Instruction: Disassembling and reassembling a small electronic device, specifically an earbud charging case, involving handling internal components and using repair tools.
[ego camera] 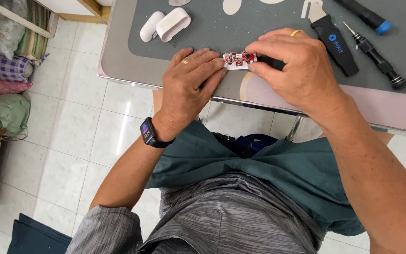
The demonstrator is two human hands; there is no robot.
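Both hands down at the near edge of the desk [118, 56]. Left hand [190, 80] lying flat, fingers pressing the left end of a small red circuit board [239, 58]. Right hand [293, 63] pinching the right end. Board running left to right between them, equally close to both. Beyond: white earbud case halves [165, 24], black pry tool [335, 44], screwdrivers [377, 57].
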